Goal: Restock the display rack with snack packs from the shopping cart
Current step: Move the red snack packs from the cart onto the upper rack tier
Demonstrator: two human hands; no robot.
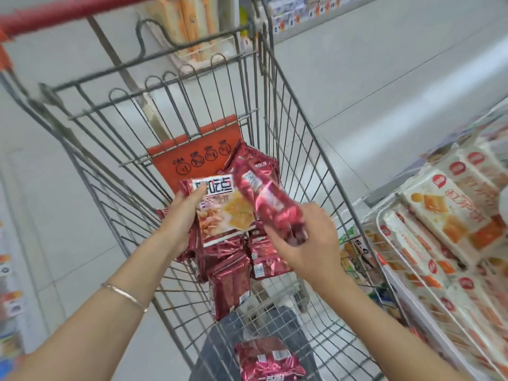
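The person is leaning over a grey wire shopping cart (299, 149) with a red plastic handle bar (68, 12) and an orange plastic seat flap (192, 158) printed with round warning icons. The left-hand grip (182, 215) is grasping a small stack of snack packs from the side, thumb lying across the front one, a flat pack with a white label panel and a picture of golden crackers (228, 213); dark red foil edges of further packs are showing behind it. The right-hand grip (310, 243) is clenching around the lower end of a glossy red foil snack pack (270, 204), which is tilting up and to the left so that its top end is overlapping the right edge of the stack. Both are hovering above the cart's basket. Beneath them a heap of dark red foil packs (231, 281) is lying in the cart, and one more red foil pack (269, 358) is lying apart at the near end. A thin metal bangle (126, 295) is sitting on the left wrist. Just beside the cart on the right, a white wire display rack (384, 215) is holding rows of white-and-orange cracker packs (445, 210) packed tightly side by side. The pale tiled floor (384, 78) is stretching beyond the cart toward blurred shelving at the top.
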